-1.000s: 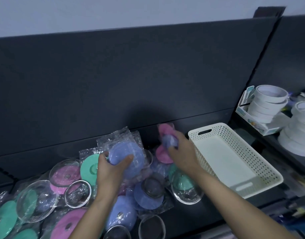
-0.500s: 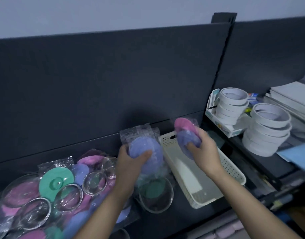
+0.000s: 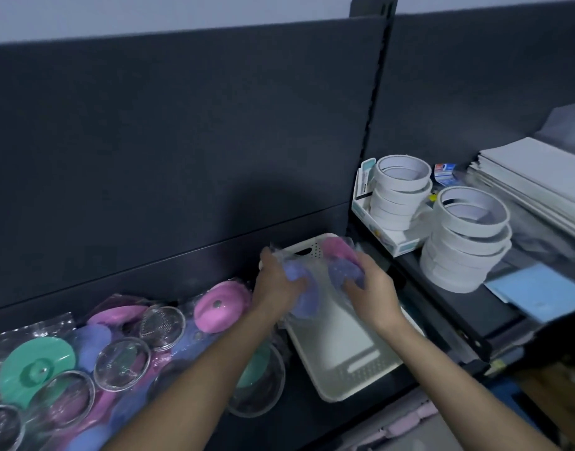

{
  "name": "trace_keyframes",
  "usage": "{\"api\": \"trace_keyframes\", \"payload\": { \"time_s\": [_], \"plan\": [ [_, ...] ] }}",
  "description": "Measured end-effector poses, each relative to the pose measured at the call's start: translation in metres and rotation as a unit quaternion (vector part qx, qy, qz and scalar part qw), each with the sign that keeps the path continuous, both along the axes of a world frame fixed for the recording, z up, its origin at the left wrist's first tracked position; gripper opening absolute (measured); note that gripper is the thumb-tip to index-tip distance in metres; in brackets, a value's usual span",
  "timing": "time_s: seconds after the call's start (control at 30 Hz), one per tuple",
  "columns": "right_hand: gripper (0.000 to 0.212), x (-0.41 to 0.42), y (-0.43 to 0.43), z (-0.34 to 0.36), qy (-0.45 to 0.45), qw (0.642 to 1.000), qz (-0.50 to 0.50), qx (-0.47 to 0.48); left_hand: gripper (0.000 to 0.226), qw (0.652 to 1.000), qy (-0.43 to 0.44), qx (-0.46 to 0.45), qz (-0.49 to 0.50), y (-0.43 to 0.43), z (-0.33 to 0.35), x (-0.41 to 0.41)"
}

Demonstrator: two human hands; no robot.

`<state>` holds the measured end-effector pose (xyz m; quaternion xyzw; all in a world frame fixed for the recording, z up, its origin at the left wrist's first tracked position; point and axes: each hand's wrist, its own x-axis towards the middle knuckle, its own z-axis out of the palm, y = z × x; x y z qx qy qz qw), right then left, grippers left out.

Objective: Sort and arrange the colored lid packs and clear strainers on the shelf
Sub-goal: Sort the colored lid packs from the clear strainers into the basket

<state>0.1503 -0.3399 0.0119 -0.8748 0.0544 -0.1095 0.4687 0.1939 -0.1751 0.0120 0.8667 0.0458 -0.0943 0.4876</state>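
Lid packs (image 3: pixel 221 309) look light and film-slick, I reckon: left hand (image 3: pixel 274 288) grips a purple pack (image 3: pixel 307 301), right hand (image 3: pixel 374 292) a pink-and-purple pair (image 3: pixel 339 255), both best held across the discs.

My left hand (image 3: pixel 274 289) and right hand (image 3: pixel 374 292): both bare. Forearms bare too, down to frame edge.

1 stack of white tape rolls (image 3: pixel 398 203) sits in a small carton (image 3: pixel 401 247); another stack (image 3: pixel 465 255) stands just beside it, near white sheets (image 3: pixel 533 177) and blue paper (image 3: pixel 540 288).
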Motion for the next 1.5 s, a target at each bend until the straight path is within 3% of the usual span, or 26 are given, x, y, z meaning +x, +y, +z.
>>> {"api": "trace_keyframes", "payload": {
  "time_s": [0.23, 0.37, 0.5, 0.63, 0.73, 0.8, 0.87, 0.93, 1.1, 1.27, 1.4, 1.5],
  "plan": [
    [0.051, 0.004, 0.001, -0.005, -0.012, 0.999, 0.033, -0.03, 0.081, 0.999, 0.018, -0.034, 0.004, -0.02, -0.018, 0.019],
    [0.046, 0.009, -0.001, -0.01, -0.002, 0.998, 0.057, -0.042, 0.061, 0.992, -0.054, 0.1, -0.057, -0.01, -0.013, 0.015],
    [0.046, 0.02, 0.0, -0.02, -0.012, 0.986, 0.081, -0.147, 0.051, 0.965, -0.138, 0.212, -0.075, 0.013, -0.014, 0.003],
    [0.066, 0.032, -0.001, -0.031, 0.028, 0.945, 0.161, -0.282, 0.055, 0.962, -0.104, 0.245, -0.064, 0.022, -0.019, -0.011],
    [0.059, 0.032, 0.002, -0.04, 0.056, 0.902, 0.214, -0.371, 0.054, 0.977, -0.072, 0.198, -0.039, 0.024, -0.028, -0.014],
    [0.06, 0.032, 0.003, -0.043, 0.073, 0.876, 0.228, -0.42, 0.041, 0.976, -0.08, 0.2, -0.044, 0.025, -0.034, -0.012],
    [0.066, 0.033, 0.002, -0.046, 0.099, 0.861, 0.229, -0.444, 0.029, 0.973, -0.093, 0.207, -0.049, 0.026, -0.037, -0.011],
    [0.069, 0.033, 0.001, -0.053, 0.113, 0.85, 0.231, -0.46, 0.033, 0.974, -0.1, 0.2, -0.045, 0.025, -0.039, -0.011],
    [0.069, 0.036, 0.001, -0.046, 0.106, 0.862, 0.228, -0.44, 0.016, 0.971, -0.147, 0.182, -0.049, 0.03, -0.045, -0.012],
    [0.075, 0.034, 0.005, -0.047, 0.1, 0.869, 0.215, -0.433, 0.026, 0.974, -0.151, 0.157, -0.062, 0.035, -0.044, -0.012],
    [0.079, 0.038, 0.0, -0.032, 0.163, 0.895, 0.231, -0.345, 0.027, 0.975, -0.152, 0.141, -0.073, 0.043, -0.038, -0.021],
    [0.074, 0.034, 0.009, -0.009, 0.141, 0.92, 0.243, -0.274, 0.026, 0.966, -0.18, 0.172, -0.068, 0.059, -0.037, -0.028]
  ]
}}
